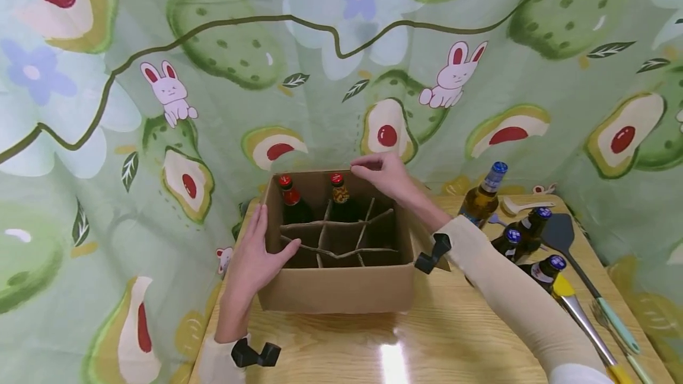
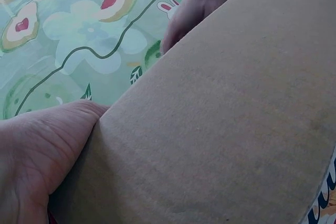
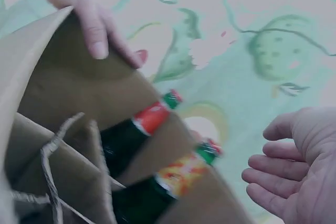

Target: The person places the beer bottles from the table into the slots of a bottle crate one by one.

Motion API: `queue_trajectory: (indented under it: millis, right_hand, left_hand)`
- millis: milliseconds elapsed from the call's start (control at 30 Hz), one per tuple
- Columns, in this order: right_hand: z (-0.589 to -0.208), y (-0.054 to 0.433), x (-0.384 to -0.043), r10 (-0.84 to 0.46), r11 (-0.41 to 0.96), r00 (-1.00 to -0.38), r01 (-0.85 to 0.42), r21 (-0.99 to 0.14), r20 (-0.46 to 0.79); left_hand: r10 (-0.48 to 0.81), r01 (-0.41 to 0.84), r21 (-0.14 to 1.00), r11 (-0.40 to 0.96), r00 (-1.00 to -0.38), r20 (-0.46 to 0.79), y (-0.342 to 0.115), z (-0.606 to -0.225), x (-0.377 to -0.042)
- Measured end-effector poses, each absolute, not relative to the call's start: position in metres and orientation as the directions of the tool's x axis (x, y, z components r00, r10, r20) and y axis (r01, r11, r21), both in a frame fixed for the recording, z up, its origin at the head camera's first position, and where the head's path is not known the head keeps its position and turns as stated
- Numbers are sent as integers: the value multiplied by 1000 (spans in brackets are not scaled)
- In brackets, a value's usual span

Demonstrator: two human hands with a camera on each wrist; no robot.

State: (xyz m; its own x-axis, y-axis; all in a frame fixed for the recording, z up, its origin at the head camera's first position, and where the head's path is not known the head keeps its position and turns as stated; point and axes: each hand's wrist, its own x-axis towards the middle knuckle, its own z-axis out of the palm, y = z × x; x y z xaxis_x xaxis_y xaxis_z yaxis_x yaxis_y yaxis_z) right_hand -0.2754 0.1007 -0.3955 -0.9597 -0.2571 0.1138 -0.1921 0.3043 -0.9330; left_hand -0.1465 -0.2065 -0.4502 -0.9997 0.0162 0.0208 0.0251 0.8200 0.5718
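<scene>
At the centre of the head view, an open cardboard carton (image 1: 336,289) is set on a wooden tabletop (image 1: 315,348), its long axis laid from 9 to 3 o'clock. Two red-capped bottles are held roughly upright in its rear cells, the red-labelled one (image 1: 295,212) at 10 o'clock, the patterned one (image 1: 342,209) at 12. The carton's left wall is steadied by the left hand (image 1: 258,256), fingers nearly straight, thumb spread over the inside. The right hand (image 1: 381,173) is poised by the rear rim at 1 o'clock. Blue-capped bottles (image 1: 492,179) are grouped towards 3 o'clock. The step in hand is judged to be bottle handling at the carton; whether loading or unloading cannot be told. For a next bottle, a neck grip and a vertical path would be called for. From the left wrist, the panel edge is seen sloping from 8 to 1 o'clock; the left fingers are hidden. From the right wrist, both necks are pointed towards 1 to 2 o'clock, and the right hand is seen loosely curled, with nothing held.
</scene>
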Motion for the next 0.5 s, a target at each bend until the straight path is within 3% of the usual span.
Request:
queue_trajectory:
  millis: [233, 500]
  right_hand:
    - [-381, 181, -261, -124, 247, -965, -254, -935, 229]
    - [-383, 271, -252, 136, 347, -956, -200, -916, 260]
  left_hand:
    - [22, 33, 570, 821, -999, 26, -207, -450, -146]
    - [23, 25, 575, 818, -1000, 12, -205, -450, -147]
